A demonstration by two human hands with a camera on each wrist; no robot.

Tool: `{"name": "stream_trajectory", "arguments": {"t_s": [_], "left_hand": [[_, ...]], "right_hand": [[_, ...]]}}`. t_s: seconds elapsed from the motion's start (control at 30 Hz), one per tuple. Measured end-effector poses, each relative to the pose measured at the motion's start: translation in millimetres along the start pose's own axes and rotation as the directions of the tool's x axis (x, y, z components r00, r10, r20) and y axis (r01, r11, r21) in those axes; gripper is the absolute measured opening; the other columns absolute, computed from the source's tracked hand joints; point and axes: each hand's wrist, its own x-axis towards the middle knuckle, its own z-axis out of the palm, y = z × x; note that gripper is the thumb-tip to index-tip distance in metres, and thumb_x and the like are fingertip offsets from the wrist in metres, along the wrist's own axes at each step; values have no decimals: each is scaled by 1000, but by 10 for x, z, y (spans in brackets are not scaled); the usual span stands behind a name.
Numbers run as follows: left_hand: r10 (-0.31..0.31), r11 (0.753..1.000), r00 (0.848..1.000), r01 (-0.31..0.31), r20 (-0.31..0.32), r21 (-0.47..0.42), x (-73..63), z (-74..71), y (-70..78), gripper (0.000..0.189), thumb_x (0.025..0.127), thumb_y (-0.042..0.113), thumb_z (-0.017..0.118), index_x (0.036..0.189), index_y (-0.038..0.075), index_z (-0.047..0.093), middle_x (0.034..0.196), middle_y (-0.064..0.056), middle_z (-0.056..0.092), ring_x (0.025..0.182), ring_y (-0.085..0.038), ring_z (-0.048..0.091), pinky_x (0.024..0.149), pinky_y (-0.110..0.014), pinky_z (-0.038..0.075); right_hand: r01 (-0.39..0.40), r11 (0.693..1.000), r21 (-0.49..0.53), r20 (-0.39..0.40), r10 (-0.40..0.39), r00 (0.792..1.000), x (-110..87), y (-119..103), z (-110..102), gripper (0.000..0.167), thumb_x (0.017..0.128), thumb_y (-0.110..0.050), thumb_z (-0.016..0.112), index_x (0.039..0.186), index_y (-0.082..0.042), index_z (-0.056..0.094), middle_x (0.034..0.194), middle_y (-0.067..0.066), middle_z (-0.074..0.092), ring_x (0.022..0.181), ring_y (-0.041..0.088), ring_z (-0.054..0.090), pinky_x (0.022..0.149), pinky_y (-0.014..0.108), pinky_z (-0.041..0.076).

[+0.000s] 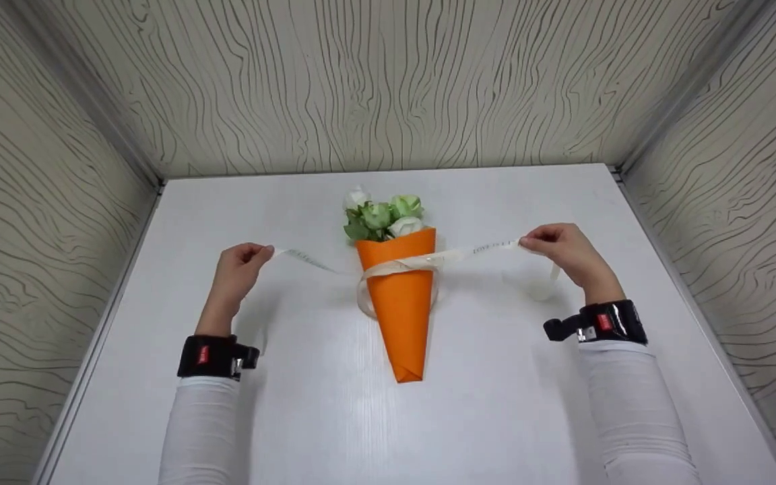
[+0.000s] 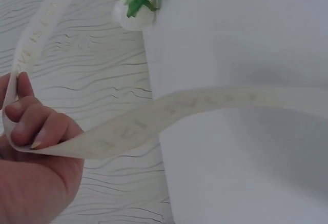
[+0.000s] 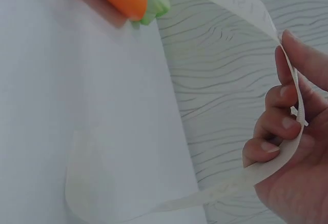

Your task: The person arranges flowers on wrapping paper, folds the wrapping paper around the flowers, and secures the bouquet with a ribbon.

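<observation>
An orange paper cone [image 1: 401, 316] lies on the white table with its tip toward me. White and pale green flowers [image 1: 388, 214] stick out of its wide end. A cream ribbon [image 1: 398, 267] with printed letters crosses the cone's upper part and stretches out to both sides. My left hand [image 1: 236, 273] pinches the ribbon on the left; in the left wrist view a length of ribbon [image 2: 128, 131] trails from the curled fingers. On the right, my right hand [image 1: 570, 252] pinches the other stretch between thumb and forefinger, and its tail [image 3: 230, 183] runs through the palm and hangs down.
The white table [image 1: 334, 431] is bounded by wood-patterned panels [image 1: 388, 87] at the back and both sides. Loops of ribbon [image 1: 364, 300] show beside the cone. A pale ribbon coil [image 1: 540, 288] lies below my right hand.
</observation>
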Motion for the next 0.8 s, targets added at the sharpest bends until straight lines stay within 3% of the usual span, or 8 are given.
{"name": "stream_trajectory", "arguments": {"t_s": [0.17, 0.37, 0.57, 0.8], "left_hand": [[-96, 995, 994, 97, -60, 15, -4, -166, -210, 37, 98, 34, 59, 105, -2, 65, 83, -3, 52, 71, -15, 47, 60, -25, 42], [-211, 976, 966, 217, -147, 31, -19, -332, -347, 43, 99, 35, 56, 116, -4, 62, 101, -11, 56, 86, -18, 48, 72, -30, 42], [-213, 975, 951, 220, -225, 8, -39, -455, -488, 41, 100, 32, 54, 115, -6, 61, 109, -14, 58, 94, -21, 49, 78, -34, 41], [-187, 972, 948, 216, -256, 90, -38, -528, -661, 39, 101, 30, 53, 111, -6, 62, 107, -17, 59, 93, -24, 51, 77, -34, 41]], "right_hand": [[-110, 994, 21, -36, 111, 993, -86, 280, -142, 38, 92, -34, 70, 105, 2, 64, 94, -5, 64, 96, 15, 52, 94, 42, 35], [-198, 980, 4, -80, 198, 977, -160, 555, -253, 51, 91, -41, 70, 113, 4, 60, 101, 0, 61, 102, 23, 51, 94, 46, 38], [-263, 964, -40, -141, 255, 957, -221, 758, -309, 68, 93, -48, 64, 128, 9, 52, 124, 18, 52, 112, 31, 46, 98, 48, 38], [-301, 950, -76, -245, 275, 930, -228, 904, -309, 61, 96, -43, 60, 127, 9, 53, 128, 23, 51, 112, 30, 46, 94, 41, 39]]}}
